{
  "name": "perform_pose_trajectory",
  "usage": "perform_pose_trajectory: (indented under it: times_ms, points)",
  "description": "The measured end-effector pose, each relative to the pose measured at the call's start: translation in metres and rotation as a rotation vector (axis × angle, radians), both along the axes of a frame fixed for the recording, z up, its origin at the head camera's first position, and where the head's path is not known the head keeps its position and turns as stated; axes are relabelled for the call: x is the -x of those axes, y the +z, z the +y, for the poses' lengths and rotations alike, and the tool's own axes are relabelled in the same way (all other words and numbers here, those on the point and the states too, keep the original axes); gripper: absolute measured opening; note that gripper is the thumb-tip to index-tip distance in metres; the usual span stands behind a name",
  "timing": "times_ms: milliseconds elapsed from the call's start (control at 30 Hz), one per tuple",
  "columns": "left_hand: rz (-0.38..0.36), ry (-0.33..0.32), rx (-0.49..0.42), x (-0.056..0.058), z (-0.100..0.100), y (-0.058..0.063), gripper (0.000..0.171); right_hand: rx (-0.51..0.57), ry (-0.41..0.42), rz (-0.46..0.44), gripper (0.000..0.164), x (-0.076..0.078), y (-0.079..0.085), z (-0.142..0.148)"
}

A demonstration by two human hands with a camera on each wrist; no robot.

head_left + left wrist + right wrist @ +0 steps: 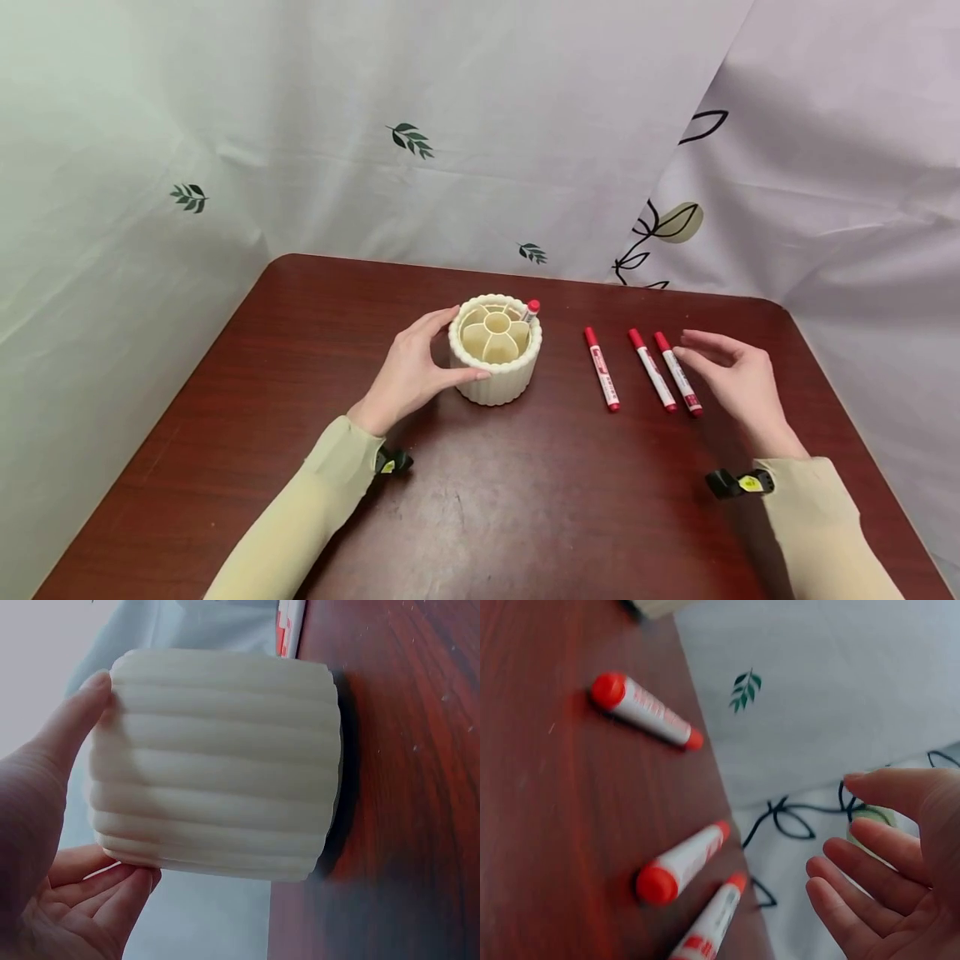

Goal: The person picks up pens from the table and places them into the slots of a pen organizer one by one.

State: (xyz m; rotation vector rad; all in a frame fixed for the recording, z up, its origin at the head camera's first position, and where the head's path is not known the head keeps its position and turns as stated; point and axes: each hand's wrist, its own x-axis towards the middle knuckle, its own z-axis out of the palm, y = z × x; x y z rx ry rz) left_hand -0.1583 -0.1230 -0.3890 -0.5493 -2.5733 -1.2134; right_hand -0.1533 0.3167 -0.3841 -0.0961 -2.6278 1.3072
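Leaf-print cloth (480,150) hangs behind a red-brown table (525,508). Near the table's middle we find a cream fluted holder (495,388), upright, petal-shaped compartments round a central ring; a red-capped marker (531,312) leans out at its right side. The left hand (407,368) grips the holder between thumb and fingers. To its right lie three more: we note a left marker (602,369), apart, then a middle marker (653,371) and right marker (678,374) close together (all red at both ends). The right hand (742,387), fingers loosely spread and holding nothing, hovers just beside the right marker.
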Motion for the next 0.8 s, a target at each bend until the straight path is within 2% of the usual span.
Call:
perform_pose_trajectory:
  times_ms: [200,433,600,800]
  points:
    - [0.010,0.008,-0.044,-0.004,0.001,-0.002,0.094,-0.109,-0.013,-0.034,0.049,-0.009,-0.009,0.018]
    - [-0.013,0.033,-0.015,-0.001,0.003,-0.002,0.109,-0.208,0.061,-0.070,0.043,-0.013,-0.024,0.031]
    - [-0.034,0.008,0.004,0.004,0.006,-0.003,0.115,-0.286,0.060,-0.102,0.040,-0.015,-0.030,0.033]
    - [-0.068,-0.038,-0.048,0.011,0.009,-0.010,0.119,-0.300,0.071,-0.160,0.041,-0.014,-0.034,0.030]
